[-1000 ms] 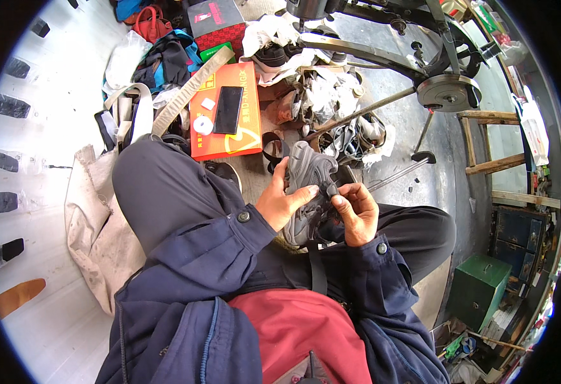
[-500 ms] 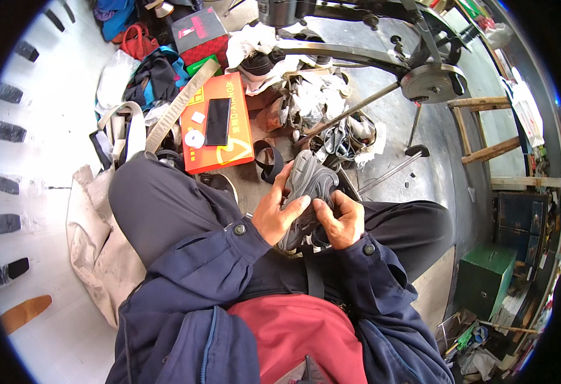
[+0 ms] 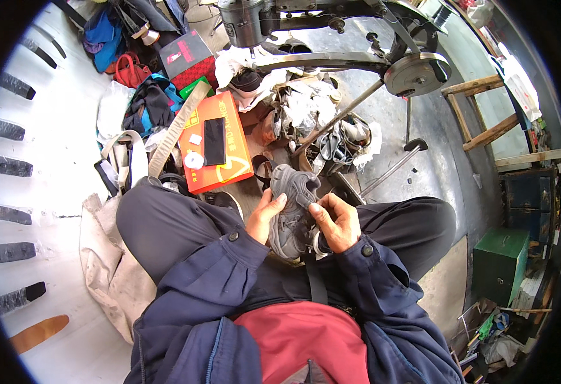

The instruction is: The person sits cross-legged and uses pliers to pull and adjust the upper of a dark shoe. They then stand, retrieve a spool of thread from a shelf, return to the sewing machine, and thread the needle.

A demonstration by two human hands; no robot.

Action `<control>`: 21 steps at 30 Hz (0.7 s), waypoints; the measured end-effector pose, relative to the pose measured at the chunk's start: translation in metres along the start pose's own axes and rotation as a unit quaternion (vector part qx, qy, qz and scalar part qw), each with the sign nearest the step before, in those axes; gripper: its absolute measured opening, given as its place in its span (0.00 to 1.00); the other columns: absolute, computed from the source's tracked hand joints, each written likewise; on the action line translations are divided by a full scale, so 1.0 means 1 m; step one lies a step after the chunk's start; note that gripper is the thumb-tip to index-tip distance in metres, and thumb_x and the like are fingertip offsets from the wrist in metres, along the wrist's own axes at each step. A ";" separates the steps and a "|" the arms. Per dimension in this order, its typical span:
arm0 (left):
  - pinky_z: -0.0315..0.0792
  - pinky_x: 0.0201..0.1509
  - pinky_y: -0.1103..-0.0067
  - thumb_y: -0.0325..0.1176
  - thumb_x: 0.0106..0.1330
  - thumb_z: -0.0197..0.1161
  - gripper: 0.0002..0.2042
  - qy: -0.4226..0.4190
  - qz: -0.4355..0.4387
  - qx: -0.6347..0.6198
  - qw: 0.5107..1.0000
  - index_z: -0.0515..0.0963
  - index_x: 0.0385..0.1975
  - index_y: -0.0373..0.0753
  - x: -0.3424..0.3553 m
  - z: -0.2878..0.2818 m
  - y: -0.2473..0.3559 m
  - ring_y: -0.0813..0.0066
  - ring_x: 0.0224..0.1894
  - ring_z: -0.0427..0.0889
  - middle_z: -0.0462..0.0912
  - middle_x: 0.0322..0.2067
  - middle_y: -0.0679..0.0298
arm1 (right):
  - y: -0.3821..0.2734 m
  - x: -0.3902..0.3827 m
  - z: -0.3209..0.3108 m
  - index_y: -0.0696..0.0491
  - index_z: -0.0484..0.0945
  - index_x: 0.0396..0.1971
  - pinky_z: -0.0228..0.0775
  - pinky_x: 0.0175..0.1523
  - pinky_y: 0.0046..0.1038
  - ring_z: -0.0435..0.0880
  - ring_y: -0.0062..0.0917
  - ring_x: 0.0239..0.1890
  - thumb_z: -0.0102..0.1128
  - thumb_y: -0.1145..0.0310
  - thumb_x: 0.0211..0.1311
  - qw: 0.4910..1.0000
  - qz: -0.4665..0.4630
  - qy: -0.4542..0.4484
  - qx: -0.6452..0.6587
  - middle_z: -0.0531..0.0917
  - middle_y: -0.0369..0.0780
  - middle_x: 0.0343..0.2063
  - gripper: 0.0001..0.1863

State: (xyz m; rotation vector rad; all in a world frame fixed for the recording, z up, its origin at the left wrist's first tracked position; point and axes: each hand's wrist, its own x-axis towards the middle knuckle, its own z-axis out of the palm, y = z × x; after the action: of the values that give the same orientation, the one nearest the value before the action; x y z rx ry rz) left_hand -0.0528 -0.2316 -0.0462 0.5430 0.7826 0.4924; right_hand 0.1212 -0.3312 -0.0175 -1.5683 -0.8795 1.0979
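head, left hand [image 3: 265,219] gripping shoe [image 3: 291,221], right [image 3: 339,225] pinching

The grey shoe [image 3: 285,224] is shifting toward 8 o'clock in the view, and the right hand [image 3: 339,224] is following — the left hand [image 3: 263,221] is reaching less far up the shoe's 9 o'clock side — while the orange box [image 3: 235,153] is sinking toward 6 o'clock.

Yellow lettering and characters stood on the orange box [image 3: 235,146], with a yellow outlined emblem near one corner. Pinkish-red print marked the dark-lidded box [image 3: 189,59].
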 end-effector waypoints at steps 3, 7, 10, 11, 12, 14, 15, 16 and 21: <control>0.77 0.64 0.71 0.34 0.77 0.58 0.20 -0.033 -0.027 -0.066 0.997 0.71 0.65 0.35 0.004 -0.004 -0.003 0.65 0.58 0.83 0.82 0.58 0.57 | 0.000 -0.003 -0.002 0.57 0.75 0.32 0.59 0.33 0.18 0.66 0.10 0.28 0.64 0.60 0.75 1.000 -0.024 -0.005 0.018 0.74 0.27 0.24 0.16; 0.78 0.62 0.70 0.33 0.77 0.58 0.20 -0.035 -0.022 -0.091 0.995 0.72 0.65 0.36 0.006 -0.004 -0.006 0.65 0.57 0.84 0.84 0.56 0.58 | 0.002 -0.006 -0.005 0.57 0.75 0.33 0.58 0.36 0.18 0.65 0.11 0.30 0.63 0.61 0.75 0.994 -0.037 -0.028 0.102 0.73 0.28 0.26 0.15; 0.72 0.67 0.72 0.34 0.78 0.56 0.23 -0.020 -0.014 -0.059 0.998 0.67 0.69 0.35 0.004 -0.001 -0.006 0.68 0.61 0.80 0.79 0.61 0.59 | 0.005 -0.008 -0.007 0.57 0.77 0.35 0.61 0.38 0.19 0.70 0.12 0.32 0.64 0.64 0.73 0.989 -0.045 -0.039 0.135 0.76 0.29 0.27 0.12; 0.69 0.70 0.73 0.35 0.78 0.55 0.25 -0.010 -0.015 -0.041 0.999 0.65 0.71 0.34 0.003 0.000 -0.005 0.69 0.64 0.77 0.77 0.63 0.59 | 0.006 -0.008 -0.008 0.58 0.78 0.36 0.64 0.39 0.19 0.72 0.13 0.33 0.64 0.66 0.72 0.988 -0.049 -0.042 0.143 0.78 0.30 0.28 0.10; 0.69 0.70 0.73 0.35 0.78 0.55 0.25 -0.021 -0.007 -0.038 0.999 0.64 0.72 0.34 0.002 0.000 -0.004 0.70 0.64 0.77 0.77 0.63 0.59 | 0.007 -0.008 -0.008 0.58 0.78 0.36 0.64 0.38 0.20 0.72 0.12 0.32 0.65 0.66 0.72 0.989 -0.038 -0.041 0.137 0.78 0.30 0.28 0.10; 0.69 0.70 0.74 0.34 0.78 0.54 0.25 -0.032 0.006 -0.031 0.999 0.63 0.73 0.35 0.000 0.000 -0.003 0.71 0.64 0.76 0.77 0.63 0.60 | 0.007 -0.006 -0.007 0.58 0.78 0.38 0.64 0.37 0.20 0.72 0.12 0.30 0.65 0.67 0.72 0.991 -0.019 -0.032 0.125 0.79 0.30 0.28 0.10; 0.70 0.69 0.74 0.34 0.78 0.55 0.26 -0.039 0.028 -0.020 0.999 0.62 0.73 0.35 0.001 0.000 -0.003 0.72 0.62 0.77 0.77 0.61 0.60 | 0.006 -0.005 -0.006 0.58 0.79 0.39 0.64 0.36 0.20 0.72 0.12 0.29 0.66 0.68 0.70 0.994 -0.018 -0.024 0.103 0.80 0.31 0.29 0.09; 0.70 0.67 0.75 0.35 0.78 0.55 0.27 -0.040 0.048 -0.005 0.998 0.61 0.73 0.35 0.002 -0.001 -0.003 0.73 0.61 0.78 0.78 0.60 0.59 | 0.004 -0.005 -0.004 0.58 0.79 0.40 0.64 0.35 0.21 0.72 0.12 0.28 0.67 0.69 0.69 0.996 -0.015 -0.011 0.082 0.81 0.31 0.30 0.09; 0.72 0.56 0.80 0.38 0.75 0.62 0.33 0.032 0.160 0.224 0.961 0.57 0.74 0.33 0.008 -0.005 -0.008 0.78 0.48 0.78 0.79 0.52 0.58 | -0.012 -0.002 -0.004 0.55 0.83 0.47 0.67 0.32 0.23 0.72 0.18 0.21 0.73 0.76 0.57 0.975 -0.127 0.097 -0.155 0.82 0.37 0.35 0.17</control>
State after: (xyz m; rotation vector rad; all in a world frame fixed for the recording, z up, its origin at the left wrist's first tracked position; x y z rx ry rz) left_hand -0.0499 -0.2317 -0.0582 1.0897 0.8785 0.6361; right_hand 0.1243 -0.3314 -0.0049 -1.7241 -1.1201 0.6344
